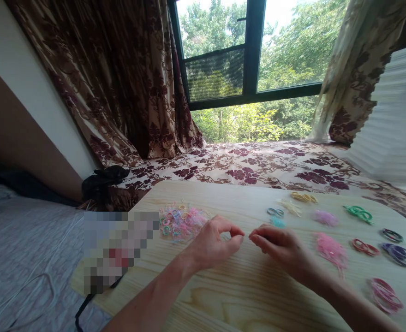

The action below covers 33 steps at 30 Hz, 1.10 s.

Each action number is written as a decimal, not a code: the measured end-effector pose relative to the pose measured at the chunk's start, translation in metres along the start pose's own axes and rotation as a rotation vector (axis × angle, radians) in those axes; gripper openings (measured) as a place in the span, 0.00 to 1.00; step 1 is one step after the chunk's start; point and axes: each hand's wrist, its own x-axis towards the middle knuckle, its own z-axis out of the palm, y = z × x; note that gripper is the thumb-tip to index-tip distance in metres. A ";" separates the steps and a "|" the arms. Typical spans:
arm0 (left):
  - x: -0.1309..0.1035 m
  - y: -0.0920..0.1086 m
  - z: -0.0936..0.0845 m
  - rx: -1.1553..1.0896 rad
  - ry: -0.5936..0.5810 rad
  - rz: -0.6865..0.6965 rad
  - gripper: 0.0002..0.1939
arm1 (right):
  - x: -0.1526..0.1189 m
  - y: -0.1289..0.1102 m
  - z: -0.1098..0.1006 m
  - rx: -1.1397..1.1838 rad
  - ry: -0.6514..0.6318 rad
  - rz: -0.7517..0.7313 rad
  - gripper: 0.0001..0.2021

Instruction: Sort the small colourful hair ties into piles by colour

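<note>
My left hand is closed in a pinch over the middle of the table, thumb and forefinger tips together. Close by, my right hand is pinched too, its fingertips a small gap from the left ones. Whatever is between the fingers is too small or hidden to make out. Left of my left hand lies a mixed pile of small colourful elastic bands. Beyond my right hand are dark teal hair ties and a small light-blue heap of bands. A pink heap of bands lies to its right.
On the light wooden table are yellow hair ties, a lilac heap, green ties, red ties, purple ties and pink ties. A pixelated object lies at the left edge.
</note>
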 end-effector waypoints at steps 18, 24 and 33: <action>-0.001 -0.004 -0.002 0.049 -0.039 0.099 0.07 | -0.001 0.005 0.000 -0.003 -0.081 0.068 0.16; -0.001 -0.003 -0.001 0.039 -0.068 0.091 0.07 | -0.004 0.004 0.004 0.057 -0.075 0.082 0.16; -0.003 -0.003 0.000 0.043 -0.086 0.078 0.07 | -0.002 0.006 0.007 0.074 -0.028 0.053 0.10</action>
